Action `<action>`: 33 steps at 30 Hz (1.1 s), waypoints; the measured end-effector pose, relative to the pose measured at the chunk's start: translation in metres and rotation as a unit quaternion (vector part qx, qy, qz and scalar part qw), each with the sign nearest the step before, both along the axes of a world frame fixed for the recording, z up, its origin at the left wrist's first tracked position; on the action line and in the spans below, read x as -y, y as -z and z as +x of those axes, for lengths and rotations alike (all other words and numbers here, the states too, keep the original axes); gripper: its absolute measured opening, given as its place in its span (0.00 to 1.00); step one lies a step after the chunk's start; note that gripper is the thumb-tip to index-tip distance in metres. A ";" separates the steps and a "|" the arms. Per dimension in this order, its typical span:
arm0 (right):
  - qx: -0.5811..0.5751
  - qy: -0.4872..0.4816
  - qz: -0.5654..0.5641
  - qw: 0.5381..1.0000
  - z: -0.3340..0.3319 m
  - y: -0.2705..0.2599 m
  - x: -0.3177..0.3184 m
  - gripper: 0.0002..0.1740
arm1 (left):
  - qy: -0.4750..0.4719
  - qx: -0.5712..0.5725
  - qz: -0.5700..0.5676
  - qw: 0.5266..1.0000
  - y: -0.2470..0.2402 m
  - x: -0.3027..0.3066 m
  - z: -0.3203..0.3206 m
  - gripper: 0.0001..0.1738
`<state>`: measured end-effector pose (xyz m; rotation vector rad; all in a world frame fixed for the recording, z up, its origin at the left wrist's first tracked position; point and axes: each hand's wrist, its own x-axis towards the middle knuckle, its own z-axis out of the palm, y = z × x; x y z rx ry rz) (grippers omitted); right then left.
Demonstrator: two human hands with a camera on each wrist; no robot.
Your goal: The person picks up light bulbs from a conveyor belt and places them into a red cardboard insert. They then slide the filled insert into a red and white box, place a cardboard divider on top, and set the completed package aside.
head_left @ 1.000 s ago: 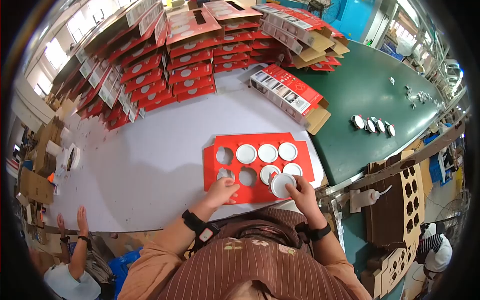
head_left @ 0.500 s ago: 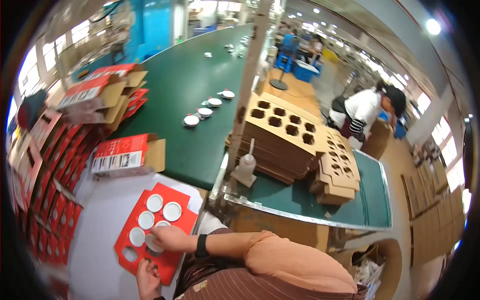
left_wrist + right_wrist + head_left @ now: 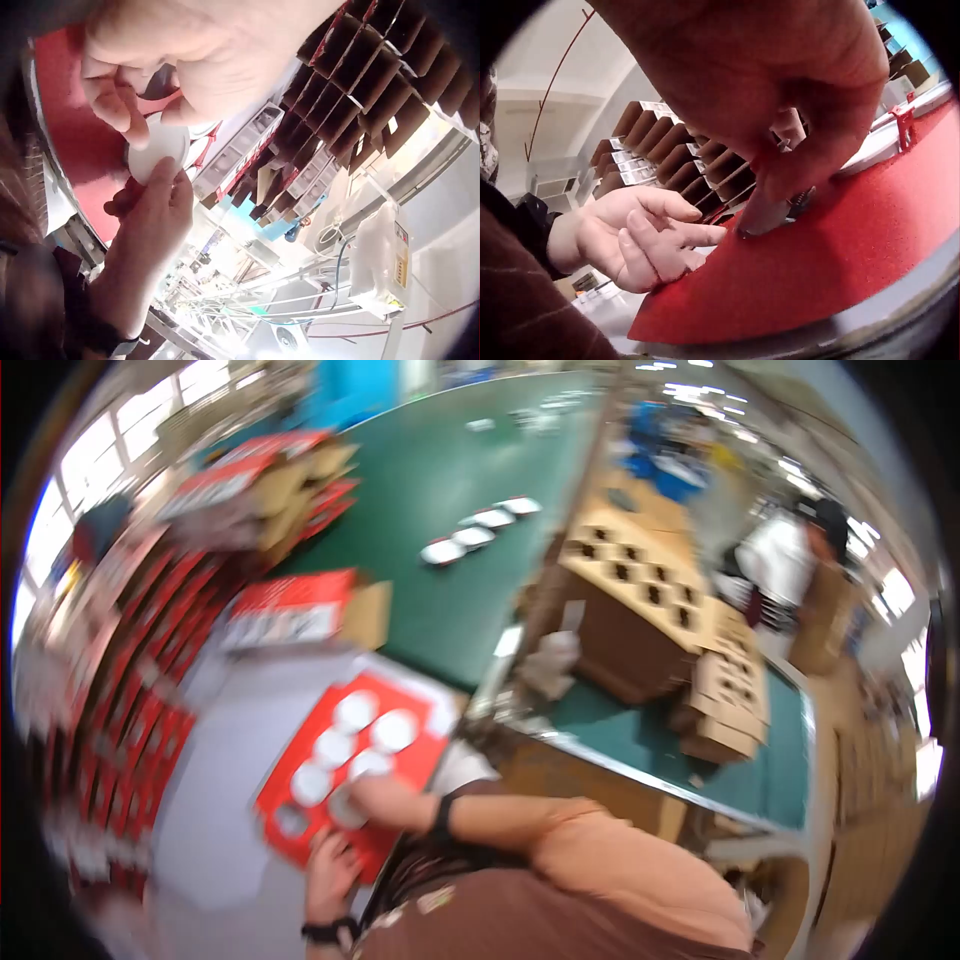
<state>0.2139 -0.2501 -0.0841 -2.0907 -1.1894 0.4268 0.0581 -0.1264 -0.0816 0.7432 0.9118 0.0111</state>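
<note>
A red cardboard insert with round cut-outs lies on the pale tabletop, carrying several white round downlights. My right hand pinches another downlight by its rim, down at a cut-out in the row nearer my body. A spring shows under it in the right wrist view, where the red card fills the lower part. Near the insert's left end is my left hand, fingers loosely bent and holding nothing. Its fingertips are close to the held downlight in the left wrist view.
Red printed cartons are stacked at the left, and one open carton lies behind the insert. Several more downlights sit on the green table. Brown punched cardboard is piled at the right, beyond a white bottle.
The head view has swung to the right. My right hand has brought the downlight from above the insert down to a cut-out. My left hand stays by the insert's left end.
</note>
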 end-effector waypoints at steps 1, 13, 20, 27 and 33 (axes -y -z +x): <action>0.043 -0.030 0.008 0.999 0.000 0.009 0.000 0.12 | -0.006 0.024 -0.023 0.999 0.000 0.004 -0.002 0.22; 0.041 -0.051 -0.041 0.997 0.011 -0.016 -0.004 0.10 | 0.055 -0.021 0.075 0.995 -0.008 0.019 0.012 0.21; -0.037 -0.021 -0.050 0.998 0.010 -0.015 -0.010 0.10 | 0.038 -0.010 0.110 0.993 -0.006 0.025 0.019 0.23; 0.201 -0.100 -0.183 0.957 0.004 -0.036 -0.012 0.17 | 0.015 -0.039 0.128 0.991 -0.003 0.029 0.023 0.26; 0.298 -0.131 -0.163 0.931 -0.007 -0.022 0.005 0.24 | 0.002 -0.044 0.126 0.991 -0.001 0.032 0.027 0.25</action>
